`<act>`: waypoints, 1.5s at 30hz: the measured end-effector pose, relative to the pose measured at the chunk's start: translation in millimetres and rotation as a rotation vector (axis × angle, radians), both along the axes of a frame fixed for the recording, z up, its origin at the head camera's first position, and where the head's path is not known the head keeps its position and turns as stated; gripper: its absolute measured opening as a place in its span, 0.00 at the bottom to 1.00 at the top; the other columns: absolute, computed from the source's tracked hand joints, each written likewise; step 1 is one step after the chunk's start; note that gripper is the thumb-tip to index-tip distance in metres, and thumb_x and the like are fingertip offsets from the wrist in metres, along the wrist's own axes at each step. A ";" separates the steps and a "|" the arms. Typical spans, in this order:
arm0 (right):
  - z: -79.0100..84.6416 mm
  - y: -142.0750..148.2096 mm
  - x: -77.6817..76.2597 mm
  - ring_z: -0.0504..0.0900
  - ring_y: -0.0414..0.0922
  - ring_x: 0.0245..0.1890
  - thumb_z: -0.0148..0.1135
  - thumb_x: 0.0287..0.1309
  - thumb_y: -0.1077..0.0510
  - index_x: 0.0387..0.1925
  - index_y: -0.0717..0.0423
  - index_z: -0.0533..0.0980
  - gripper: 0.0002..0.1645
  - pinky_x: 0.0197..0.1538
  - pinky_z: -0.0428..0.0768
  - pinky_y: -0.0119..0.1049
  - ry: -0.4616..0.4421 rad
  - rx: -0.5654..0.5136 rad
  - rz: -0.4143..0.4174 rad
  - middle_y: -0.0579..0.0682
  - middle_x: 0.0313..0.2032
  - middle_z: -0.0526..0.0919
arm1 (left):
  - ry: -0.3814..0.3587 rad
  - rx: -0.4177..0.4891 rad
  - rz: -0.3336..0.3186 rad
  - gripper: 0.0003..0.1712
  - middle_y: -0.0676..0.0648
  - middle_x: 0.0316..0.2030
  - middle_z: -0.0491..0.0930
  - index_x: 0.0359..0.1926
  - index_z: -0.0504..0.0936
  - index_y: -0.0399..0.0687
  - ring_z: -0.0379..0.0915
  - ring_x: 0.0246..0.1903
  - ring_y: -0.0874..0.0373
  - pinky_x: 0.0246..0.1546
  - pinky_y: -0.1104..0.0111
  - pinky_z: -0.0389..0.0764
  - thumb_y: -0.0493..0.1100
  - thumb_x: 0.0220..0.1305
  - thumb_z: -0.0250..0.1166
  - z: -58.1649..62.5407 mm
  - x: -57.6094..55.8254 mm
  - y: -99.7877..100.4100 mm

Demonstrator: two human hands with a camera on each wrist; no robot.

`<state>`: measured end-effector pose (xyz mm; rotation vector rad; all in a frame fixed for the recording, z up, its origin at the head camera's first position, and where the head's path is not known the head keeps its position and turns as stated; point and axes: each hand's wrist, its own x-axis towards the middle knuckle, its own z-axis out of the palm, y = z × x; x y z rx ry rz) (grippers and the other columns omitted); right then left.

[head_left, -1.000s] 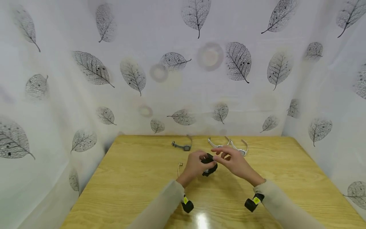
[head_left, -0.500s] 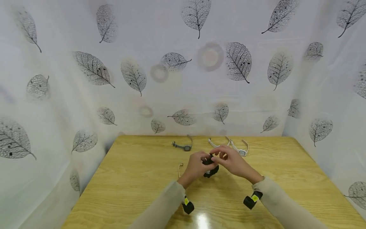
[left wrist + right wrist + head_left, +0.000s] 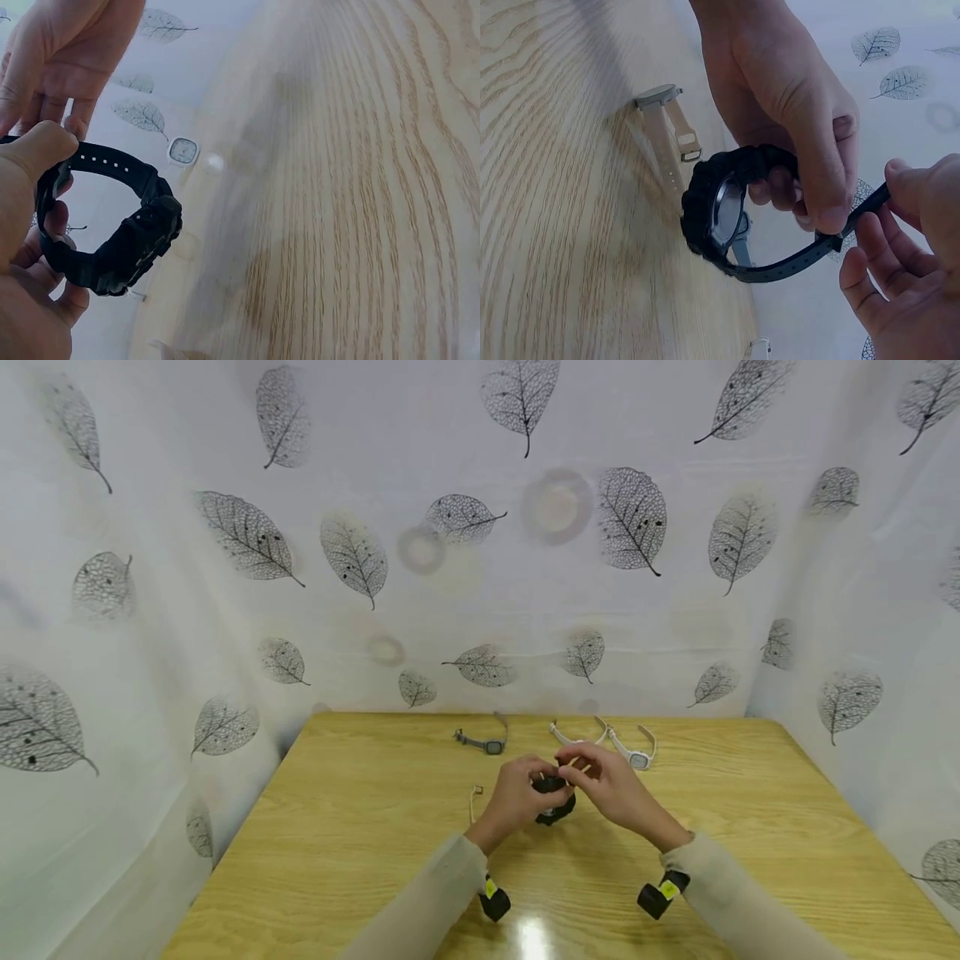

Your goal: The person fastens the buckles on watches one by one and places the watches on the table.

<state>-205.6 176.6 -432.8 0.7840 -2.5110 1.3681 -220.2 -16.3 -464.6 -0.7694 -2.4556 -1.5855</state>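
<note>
A black wristwatch point(image 3: 557, 815) with a chunky case is held up above the wooden table, its strap joined into a loop. My left hand point(image 3: 517, 793) grips it, the thumb pressing the strap near the buckle point(image 3: 834, 241) in the right wrist view. From the other side my right hand point(image 3: 613, 787) pinches the strap's free end point(image 3: 874, 201) between thumb and forefinger. The watch's glass face point(image 3: 727, 210) shows in the right wrist view. In the left wrist view, the strap's holes point(image 3: 105, 163) are visible and the left thumb hides part of the band.
Toward the table's back edge lie a grey watch point(image 3: 492, 747) and two white watches, one with a square face point(image 3: 639, 760). A beige watch point(image 3: 660, 124) lies near my left forearm, partly hidden in the head view. A leaf-patterned curtain point(image 3: 480, 593) surrounds the table point(image 3: 337, 827).
My right thumb and forefinger have come together on the strap's end from a wider spread. The watch has shifted slightly right and down, while the left hand keeps its grip.
</note>
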 end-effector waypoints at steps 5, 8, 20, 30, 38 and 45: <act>2.0 -0.4 0.9 0.83 0.42 0.38 0.62 0.73 0.57 0.55 0.52 0.81 0.13 0.38 0.84 0.36 -0.005 -0.017 -0.007 0.47 0.44 0.84 | 0.017 -0.004 -0.004 0.10 0.53 0.38 0.85 0.40 0.91 0.48 0.79 0.36 0.65 0.36 0.74 0.82 0.47 0.61 0.76 0.0 -1.5 -0.3; 3.8 2.5 1.2 0.83 0.43 0.37 0.61 0.74 0.57 0.56 0.53 0.80 0.13 0.38 0.84 0.36 -0.032 -0.054 -0.014 0.49 0.44 0.84 | 0.024 0.006 -0.001 0.10 0.54 0.39 0.86 0.42 0.91 0.49 0.79 0.36 0.65 0.37 0.73 0.82 0.48 0.62 0.76 -0.2 -2.0 -0.6; -6.4 21.7 1.1 0.85 0.50 0.44 0.56 0.77 0.59 0.61 0.63 0.76 0.18 0.43 0.88 0.44 -0.165 -0.270 0.024 0.64 0.50 0.82 | 0.008 0.028 0.004 0.13 0.52 0.43 0.86 0.48 0.90 0.48 0.80 0.37 0.58 0.36 0.73 0.82 0.46 0.64 0.75 -1.7 3.1 0.2; -16.2 31.2 1.3 0.85 0.46 0.48 0.55 0.77 0.59 0.63 0.71 0.71 0.22 0.48 0.87 0.45 -0.290 -0.431 0.044 0.53 0.54 0.82 | 0.033 0.163 -0.052 0.11 0.50 0.42 0.88 0.46 0.90 0.47 0.80 0.30 0.49 0.30 0.73 0.80 0.41 0.62 0.76 -7.5 2.9 4.1; -16.4 33.7 1.1 0.84 0.46 0.50 0.55 0.78 0.59 0.64 0.68 0.71 0.21 0.49 0.87 0.44 -0.332 -0.497 0.076 0.51 0.55 0.82 | 0.057 0.142 -0.061 0.07 0.50 0.36 0.87 0.42 0.92 0.46 0.81 0.31 0.58 0.29 0.74 0.82 0.41 0.63 0.75 -6.6 1.1 7.1; -16.7 34.0 1.3 0.84 0.45 0.50 0.54 0.78 0.59 0.64 0.69 0.70 0.22 0.50 0.86 0.45 -0.337 -0.522 0.066 0.50 0.55 0.82 | 0.058 0.087 -0.057 0.06 0.51 0.35 0.86 0.41 0.93 0.46 0.76 0.30 0.68 0.27 0.76 0.80 0.40 0.65 0.74 -4.6 2.2 8.8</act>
